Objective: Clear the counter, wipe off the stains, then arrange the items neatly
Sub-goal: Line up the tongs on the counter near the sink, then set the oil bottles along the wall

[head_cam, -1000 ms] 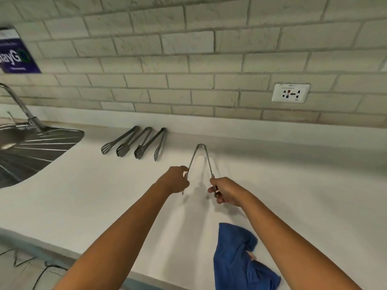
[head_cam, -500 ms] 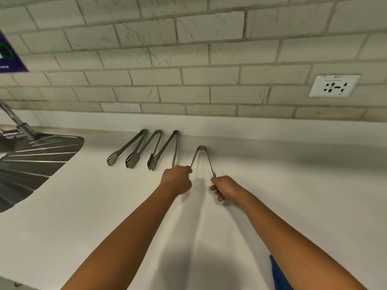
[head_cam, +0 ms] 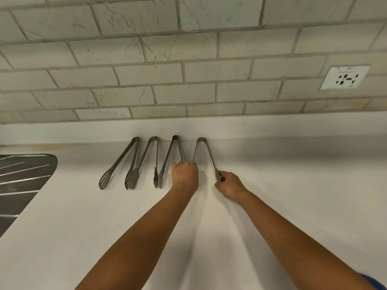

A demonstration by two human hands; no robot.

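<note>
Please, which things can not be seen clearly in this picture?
- Head view: left hand hides the left arm's tip of the rightmost tongs.
- Sink drainboard: cut by the left edge.
- Blue cloth: cut by the bottom corner.
- Socket markings: too small.

**Around your work area**

You face a wall of pale grey-white rectangular stone tiles (head_cam: 163, 51), laid in a brick pattern with darker grout lines and faint veining across their faces. On your right, set into that wall, you see a white rectangular wall socket plate (head_cam: 345, 77) with small dark, red and blue marks on its face; any lettering on it is too small to read. At your far left, a grey ribbed stainless-steel sink drainboard (head_cam: 23, 185) with a rounded corner sits let into the worktop, its grooves running diagonally. At the bottom right edge you can just see a small corner of blue cloth (head_cam: 374, 283).
</note>
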